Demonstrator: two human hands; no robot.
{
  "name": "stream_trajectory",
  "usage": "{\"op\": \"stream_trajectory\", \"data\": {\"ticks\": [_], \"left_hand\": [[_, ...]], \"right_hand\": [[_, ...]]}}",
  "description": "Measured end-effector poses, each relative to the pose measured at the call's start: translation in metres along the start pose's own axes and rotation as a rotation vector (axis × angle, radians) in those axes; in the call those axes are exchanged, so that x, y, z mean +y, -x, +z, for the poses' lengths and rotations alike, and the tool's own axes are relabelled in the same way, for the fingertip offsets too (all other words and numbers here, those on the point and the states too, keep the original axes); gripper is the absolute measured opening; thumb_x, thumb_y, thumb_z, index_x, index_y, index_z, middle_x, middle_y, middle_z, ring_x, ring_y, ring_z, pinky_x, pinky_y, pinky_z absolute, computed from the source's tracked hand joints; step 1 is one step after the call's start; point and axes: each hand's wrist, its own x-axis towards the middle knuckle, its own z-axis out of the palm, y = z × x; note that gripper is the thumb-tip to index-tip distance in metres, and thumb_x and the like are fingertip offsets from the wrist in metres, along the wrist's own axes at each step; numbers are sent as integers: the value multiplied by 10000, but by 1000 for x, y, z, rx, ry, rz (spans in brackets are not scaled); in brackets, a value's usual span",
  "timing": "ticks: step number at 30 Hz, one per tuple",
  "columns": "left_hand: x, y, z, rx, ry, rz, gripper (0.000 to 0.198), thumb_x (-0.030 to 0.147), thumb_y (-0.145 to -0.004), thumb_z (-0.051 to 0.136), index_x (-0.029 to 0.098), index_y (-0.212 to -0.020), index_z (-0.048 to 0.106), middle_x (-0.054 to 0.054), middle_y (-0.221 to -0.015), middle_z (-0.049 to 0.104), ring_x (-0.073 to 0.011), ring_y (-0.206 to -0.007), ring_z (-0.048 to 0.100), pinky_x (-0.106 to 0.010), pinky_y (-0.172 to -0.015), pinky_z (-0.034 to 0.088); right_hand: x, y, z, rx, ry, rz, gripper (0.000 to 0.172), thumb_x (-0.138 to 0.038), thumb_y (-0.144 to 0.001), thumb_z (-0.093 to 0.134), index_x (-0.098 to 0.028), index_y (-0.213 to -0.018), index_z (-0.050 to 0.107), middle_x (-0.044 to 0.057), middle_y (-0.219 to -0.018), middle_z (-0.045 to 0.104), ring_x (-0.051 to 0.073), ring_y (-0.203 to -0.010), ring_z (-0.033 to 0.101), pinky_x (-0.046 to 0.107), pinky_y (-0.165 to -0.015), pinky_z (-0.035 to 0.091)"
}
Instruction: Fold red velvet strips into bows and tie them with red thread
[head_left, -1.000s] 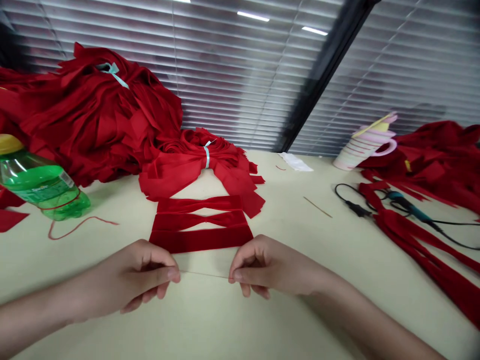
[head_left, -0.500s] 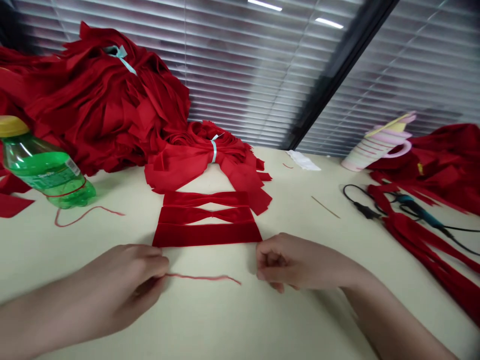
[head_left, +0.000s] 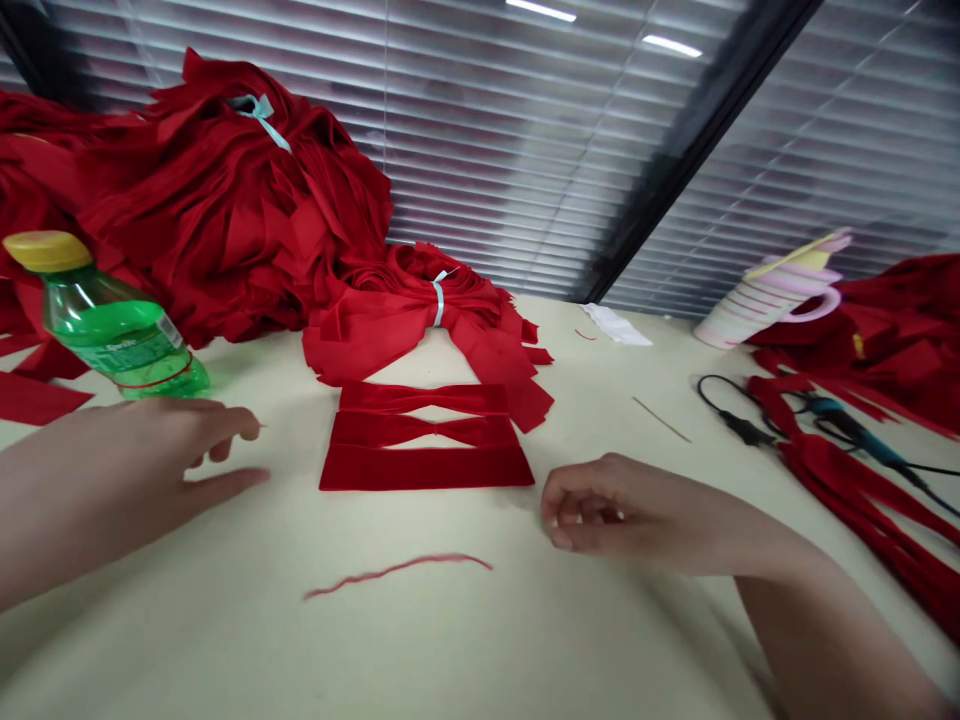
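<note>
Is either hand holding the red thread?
No, the red thread lies loose on the table, apart from the left hand and the right hand.

Three red velvet strips [head_left: 426, 466] lie side by side in the middle of the bench [head_left: 480, 660]. In front of the strips, a loose red thread [head_left: 397, 572] lies alone on the bench. Left of the strips, the left hand [head_left: 172, 455] hovers with its fingers spread, holding nothing, just in front of a green bottle [head_left: 120, 335] with a yellow cap. Right of the strips, the right hand [head_left: 622, 510] rests with its fingers curled in. Behind the strips sits a tied bundle of red cloth [head_left: 427, 320], with a big red heap [head_left: 225, 220] to the left behind. Far right of the strips lie a corded tool [head_left: 847, 425] and stacked cups [head_left: 765, 295].
</note>
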Motion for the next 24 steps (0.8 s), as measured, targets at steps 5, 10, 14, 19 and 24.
{"op": "stream_trajectory", "data": {"ticks": [5, 10, 14, 19, 24], "left_hand": [[44, -21, 23, -131, 170, 480, 262, 201, -908, 413, 178, -802, 652, -22, -801, 605, -128, -710, 546, -227, -627, 396], [91, -41, 55, -257, 175, 440, 242, 137, -874, 474, 162, -696, 636, -34, -752, 593, -162, -704, 574, -268, -628, 427], [102, -51, 66, -256, 195, 379, 230, 142, -867, 495, 156, -702, 654, -46, -746, 623, -178, -699, 608, -270, -618, 447], [99, -51, 71, -261, 197, 358, 224, 152, -870, 490, 157, -733, 666, -60, -780, 659, -200, -747, 624, -287, -648, 449], [95, -54, 73, -291, 221, 303, 206, 163, -850, 525, 153, -680, 640, -35, -704, 654, -171, -642, 605, -269, -553, 377]], "right_hand": [[-26, -23, 8, 358, 80, -92, 153, -271, -824, 541, -188, -761, 653, 1, -671, 605, 108, -567, 509, 226, -517, 375], [-40, -60, 23, 465, 303, -267, 186, -79, -755, 554, -176, -686, 697, 6, -674, 628, 100, -568, 519, 225, -523, 369], [-38, -73, 29, 470, 266, -319, 211, -30, -735, 590, -184, -648, 705, -13, -670, 658, 92, -578, 545, 207, -531, 378], [-33, -78, 30, 450, 232, -366, 200, -39, -740, 613, -192, -680, 727, -13, -686, 680, 94, -588, 561, 206, -549, 402], [-27, -84, 34, 424, 186, -371, 189, -47, -746, 627, -189, -715, 748, -18, -628, 660, 90, -575, 547, 202, -533, 401]]}}
